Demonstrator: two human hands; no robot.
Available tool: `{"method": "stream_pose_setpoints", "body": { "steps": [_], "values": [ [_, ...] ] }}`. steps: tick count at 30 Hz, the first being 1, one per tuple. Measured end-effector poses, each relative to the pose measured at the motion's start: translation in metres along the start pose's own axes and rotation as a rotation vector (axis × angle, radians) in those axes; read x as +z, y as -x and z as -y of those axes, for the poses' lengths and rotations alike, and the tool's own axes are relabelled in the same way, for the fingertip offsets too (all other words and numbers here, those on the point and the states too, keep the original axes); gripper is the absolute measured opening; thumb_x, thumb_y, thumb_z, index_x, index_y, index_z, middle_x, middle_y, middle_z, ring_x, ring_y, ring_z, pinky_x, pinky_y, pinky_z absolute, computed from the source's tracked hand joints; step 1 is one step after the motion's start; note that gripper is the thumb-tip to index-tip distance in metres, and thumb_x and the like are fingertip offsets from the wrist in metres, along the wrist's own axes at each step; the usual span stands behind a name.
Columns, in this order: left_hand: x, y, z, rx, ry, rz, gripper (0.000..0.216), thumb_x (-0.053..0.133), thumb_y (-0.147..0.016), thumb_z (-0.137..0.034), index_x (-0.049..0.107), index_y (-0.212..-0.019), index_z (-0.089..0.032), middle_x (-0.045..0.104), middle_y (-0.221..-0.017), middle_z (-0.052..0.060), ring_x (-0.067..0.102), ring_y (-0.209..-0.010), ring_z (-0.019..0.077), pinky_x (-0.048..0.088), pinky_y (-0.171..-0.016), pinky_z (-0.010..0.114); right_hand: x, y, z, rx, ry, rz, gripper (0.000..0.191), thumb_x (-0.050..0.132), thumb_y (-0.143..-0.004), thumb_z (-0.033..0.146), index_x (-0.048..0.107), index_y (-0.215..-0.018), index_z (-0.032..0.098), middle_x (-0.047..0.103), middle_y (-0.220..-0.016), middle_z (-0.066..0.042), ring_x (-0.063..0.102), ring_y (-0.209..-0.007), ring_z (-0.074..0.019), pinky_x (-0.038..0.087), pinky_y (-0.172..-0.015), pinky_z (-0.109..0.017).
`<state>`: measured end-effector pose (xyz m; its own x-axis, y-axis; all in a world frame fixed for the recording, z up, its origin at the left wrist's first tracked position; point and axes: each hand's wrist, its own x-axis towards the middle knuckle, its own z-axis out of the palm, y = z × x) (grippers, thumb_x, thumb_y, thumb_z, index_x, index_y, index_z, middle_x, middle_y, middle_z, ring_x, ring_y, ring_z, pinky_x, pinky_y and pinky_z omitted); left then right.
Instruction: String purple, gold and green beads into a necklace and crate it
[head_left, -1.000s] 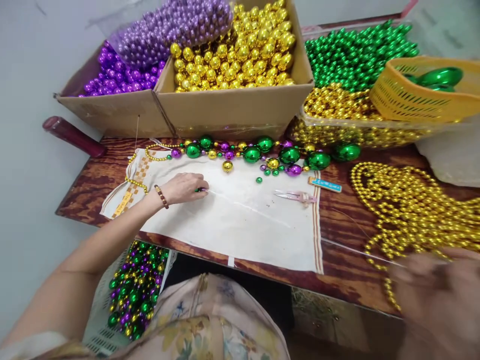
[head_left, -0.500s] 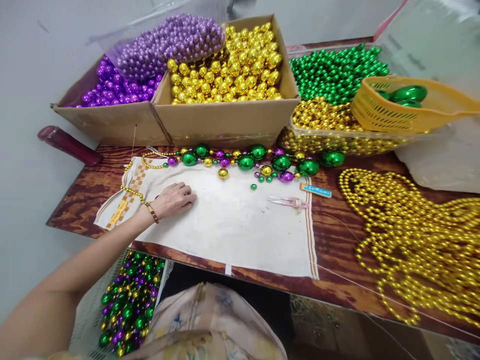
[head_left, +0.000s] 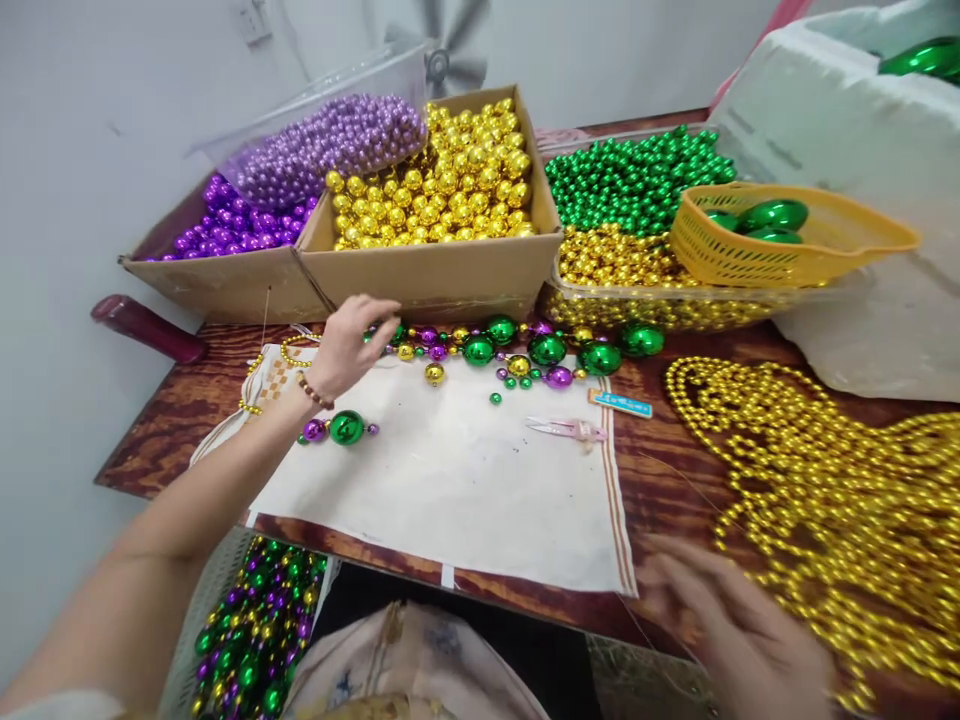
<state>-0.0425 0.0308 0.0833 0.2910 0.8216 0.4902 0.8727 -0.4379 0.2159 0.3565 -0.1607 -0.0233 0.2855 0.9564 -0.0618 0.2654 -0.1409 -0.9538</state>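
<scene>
Reaching to the bead row [head_left: 478,350], the left hand [head_left: 351,345] has moved away, leaving a green bead [head_left: 347,428] visible on the cloth [head_left: 450,490] between purple ones. The blurred right hand [head_left: 731,620] has reappeared near gold strands [head_left: 855,480]. Both curl loosely; I cannot tell whether either grips anything.

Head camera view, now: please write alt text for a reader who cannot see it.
A person's left hand is over a row of green, purple and gold beads at the back of a white cloth; a shorter bead group lies nearer. The blurred right hand is near gold bead strands. Behind stand bead-filled cardboard boxes.
</scene>
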Motion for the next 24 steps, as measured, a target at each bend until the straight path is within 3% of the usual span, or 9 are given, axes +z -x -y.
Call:
{"method": "stream_pose_setpoints", "body": {
  "steps": [3, 6, 13, 20, 24],
  "values": [
    [-0.002, -0.052, 0.0, -0.017, -0.006, -0.067, 0.025, 0.053, -0.095, -0.03, 0.071, -0.107, -0.017, 0.072, -0.103, 0.008, 0.063, -0.099, 0.0194, 0.049, -0.092, 0.034, 0.041, 0.005, -0.011, -0.035, 0.021, 0.176, 0.034, 0.065, -0.084, 0.047, 0.076, -0.093, 0.017, 0.068, -0.066, -0.005, 0.062, -0.051, -0.0147, 0.055, -0.051, -0.022],
    [0.007, -0.091, 0.007, -0.053, -0.051, -0.031, 0.021, 0.057, -0.091, -0.025, 0.073, -0.102, -0.017, 0.073, -0.098, 0.008, 0.064, -0.096, 0.0195, 0.048, -0.092, 0.035, 0.058, 0.013, -0.026, -0.115, 0.076, 0.14, 0.031, 0.062, -0.086, 0.043, 0.076, -0.092, 0.016, 0.069, -0.065, -0.003, 0.063, -0.052, -0.0128, 0.054, -0.054, -0.017],
    [0.025, -0.142, 0.008, -0.182, -0.082, 0.02, 0.024, 0.054, -0.087, -0.017, 0.077, -0.094, -0.017, 0.074, -0.092, 0.007, 0.065, -0.087, 0.0191, 0.05, -0.085, 0.033, 0.056, 0.017, -0.049, -0.169, 0.071, 0.09, 0.029, 0.06, -0.09, 0.041, 0.077, -0.096, 0.018, 0.071, -0.069, -0.002, 0.065, -0.054, -0.0121, 0.054, -0.056, -0.014],
    [0.045, -0.195, -0.003, -0.285, -0.071, 0.34, 0.023, 0.066, -0.079, -0.016, 0.079, -0.098, -0.014, 0.074, -0.094, 0.01, 0.066, -0.091, 0.0213, 0.051, -0.087, 0.032, 0.057, 0.023, -0.041, -0.085, 0.028, 0.015, 0.034, 0.063, -0.089, 0.046, 0.077, -0.098, 0.017, 0.07, -0.067, -0.003, 0.063, -0.052, -0.0141, 0.056, -0.057, -0.02],
    [0.063, -0.215, 0.001, -0.313, -0.146, 0.422, 0.029, 0.072, -0.072, -0.015, 0.077, -0.101, -0.016, 0.073, -0.096, 0.01, 0.065, -0.097, 0.0235, 0.05, -0.09, 0.034, 0.055, 0.024, -0.042, -0.061, 0.023, -0.003, 0.04, 0.063, -0.087, 0.052, 0.078, -0.096, 0.016, 0.069, -0.066, -0.004, 0.062, -0.051, -0.0147, 0.056, -0.056, -0.021]
  ]
}}
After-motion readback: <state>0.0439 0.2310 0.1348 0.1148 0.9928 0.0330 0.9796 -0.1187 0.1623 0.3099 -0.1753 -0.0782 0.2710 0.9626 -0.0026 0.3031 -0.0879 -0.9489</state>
